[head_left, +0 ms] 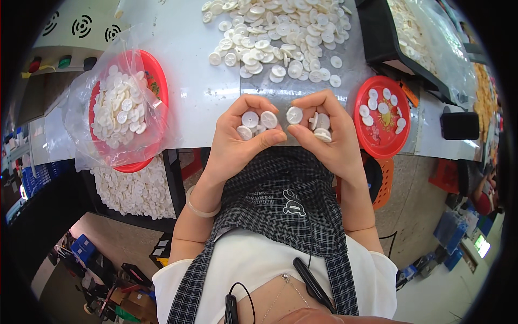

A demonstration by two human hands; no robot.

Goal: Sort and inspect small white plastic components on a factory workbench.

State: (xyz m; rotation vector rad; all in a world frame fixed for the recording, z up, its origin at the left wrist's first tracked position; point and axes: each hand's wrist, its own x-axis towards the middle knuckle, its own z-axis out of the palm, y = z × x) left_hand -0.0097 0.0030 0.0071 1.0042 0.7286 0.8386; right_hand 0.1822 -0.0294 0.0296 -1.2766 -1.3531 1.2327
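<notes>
My left hand (pixel 229 135) is curled around several small white plastic gears (pixel 250 119), with one round gear (pixel 268 120) pinched between thumb and fingertips. Facing it across a small gap, my right hand (pixel 341 135) likewise cups several white gears (pixel 322 121). A toothed white gear (pixel 294 115) sits at its thumb and fingertips. Both hands are just above the table's near edge, over my dark checked apron (pixel 280 210). Beyond them, a loose heap of the same white gears (pixel 302 27) is spread over the grey tabletop (pixel 189 81).
At left a red tray (pixel 157 75) holds a clear plastic bag (pixel 78 116) of white parts; below it stands a black bin of white parts (pixel 135 189). At right are a red plate (pixel 364 132) with several gears, a black crate (pixel 375 38) and a black phone-like object (pixel 459 126).
</notes>
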